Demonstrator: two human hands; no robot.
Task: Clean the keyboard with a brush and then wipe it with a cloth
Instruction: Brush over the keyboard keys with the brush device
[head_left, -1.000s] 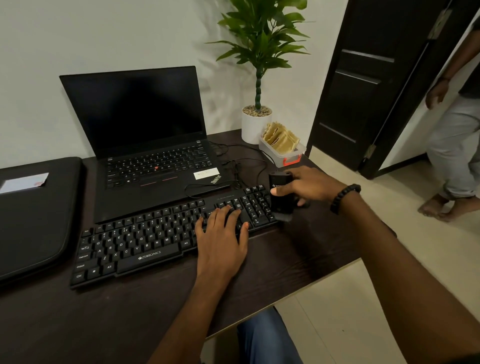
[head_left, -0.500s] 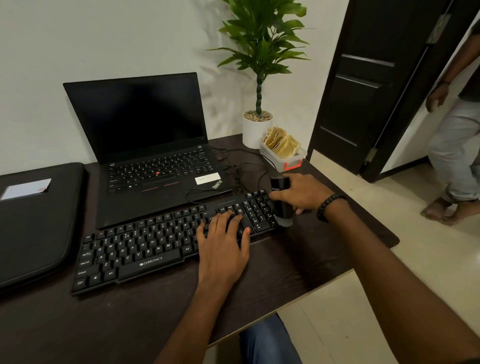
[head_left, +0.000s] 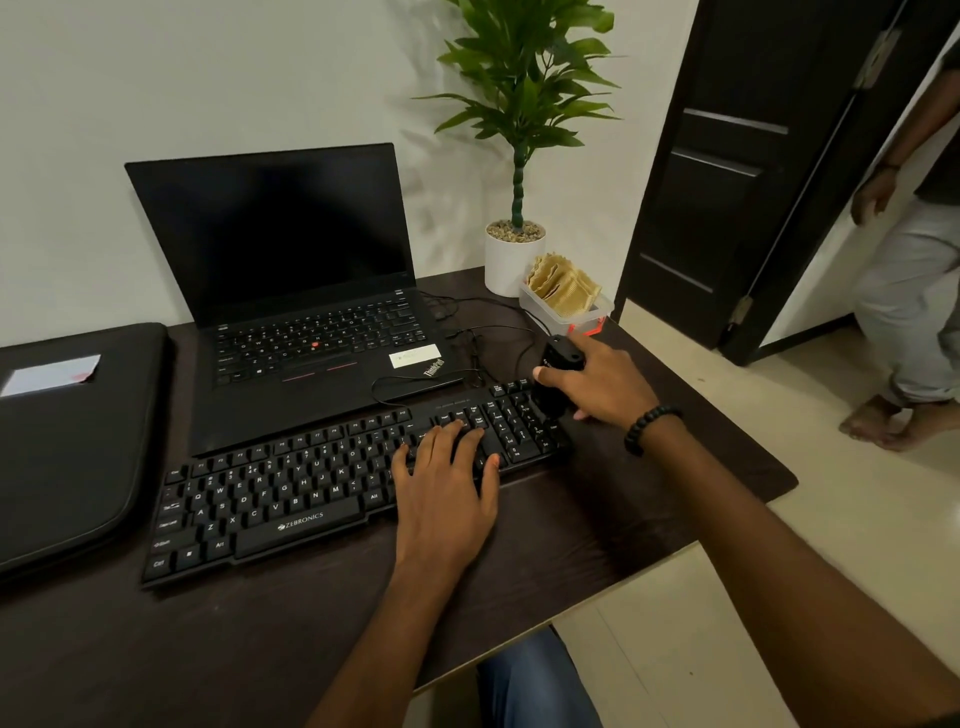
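The black Zebronics keyboard lies across the middle of the frame on the dark wooden desk, its long axis running from lower left up toward the right of centre, so its number-pad end sits highest and furthest right. At that end stands a black, upright, block-shaped tool, which I take to be the brush named in the task (its bristles are not visible, so I cannot be sure); its lower end is at the right edge of the number pad, touching or just off the keys. The right hand is wrapped around this tool from the right, fingers curled closed on its body, thumb pointing left across its front. The left hand lies flat and spread on the keys just left of the number pad, fingers extended and holding nothing, apparently steadying the board. So the whole uncleaned run of keys lies down and to the left of the tool, along the long axis, and the right hand is the nearer one to start from that end; the left hand sits in that path. Behind the keyboard an open ThinkPad laptop occupies the upper centre, cables trail between them, and a potted plant stands at upper right.
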